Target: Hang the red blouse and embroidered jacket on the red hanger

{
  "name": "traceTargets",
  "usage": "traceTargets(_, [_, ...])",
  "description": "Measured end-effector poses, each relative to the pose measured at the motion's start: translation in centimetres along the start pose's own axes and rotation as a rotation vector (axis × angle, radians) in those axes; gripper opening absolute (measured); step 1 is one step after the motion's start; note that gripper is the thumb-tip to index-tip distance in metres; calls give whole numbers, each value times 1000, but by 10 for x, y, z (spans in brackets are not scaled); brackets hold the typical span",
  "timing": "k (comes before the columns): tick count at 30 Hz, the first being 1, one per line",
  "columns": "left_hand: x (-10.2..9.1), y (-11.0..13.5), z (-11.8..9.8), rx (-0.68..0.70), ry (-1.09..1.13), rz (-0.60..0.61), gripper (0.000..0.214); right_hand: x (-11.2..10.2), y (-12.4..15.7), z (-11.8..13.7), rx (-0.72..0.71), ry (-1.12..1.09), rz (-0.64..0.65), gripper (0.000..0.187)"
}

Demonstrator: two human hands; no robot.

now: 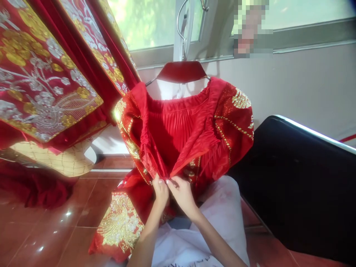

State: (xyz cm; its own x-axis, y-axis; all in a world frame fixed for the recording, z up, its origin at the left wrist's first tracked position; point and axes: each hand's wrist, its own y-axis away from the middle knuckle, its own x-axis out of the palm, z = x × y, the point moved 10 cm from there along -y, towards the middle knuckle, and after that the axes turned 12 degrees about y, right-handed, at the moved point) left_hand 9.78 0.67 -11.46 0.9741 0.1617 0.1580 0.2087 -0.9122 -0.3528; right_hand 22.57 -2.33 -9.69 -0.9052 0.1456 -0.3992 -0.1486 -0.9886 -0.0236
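Observation:
A red garment with gold embroidery [178, 129] hangs from a red hanger [181, 72], whose wire hook [180, 29] rises toward the window. My left hand [160, 192] and my right hand [181, 195] pinch its two front edges together near the lower opening, fingertips almost meeting. Below my hands, a gold-embroidered red panel [118, 226] of the garment droops toward the floor. White cloth [222, 211] lies beneath my forearms, and the inside of the garment's back shows pleated red fabric.
Large red panels embroidered in gold and silver [36, 74] hang at the left, above a red cloth heap [33, 187]. A black padded surface [292, 178] with a pale edge fills the right. Below lies a glossy reddish tile floor [47, 230]; behind stands a window [150, 22].

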Motion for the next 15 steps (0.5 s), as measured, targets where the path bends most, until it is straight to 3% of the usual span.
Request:
traceTargets(3, [-5,-2,0,19,-30,26,42,13,-2,-14,115,-244,144,27])
traceTargets(5, [-2,-3,0,25,-91,106,35,14,-4,-19,141,-323,162,27])
traceTargets(11, [40,13,19,0,-231,528,10,14,-7,-21,194,-466,170,37])
traceTargets(13, [45,13,34,-98,-255,512,11,20,-4,-18,247,-556,180,34])
traceTargets(15, [43,9,45,-185,-322,414,19,26,-1,-16,291,-655,180,30])
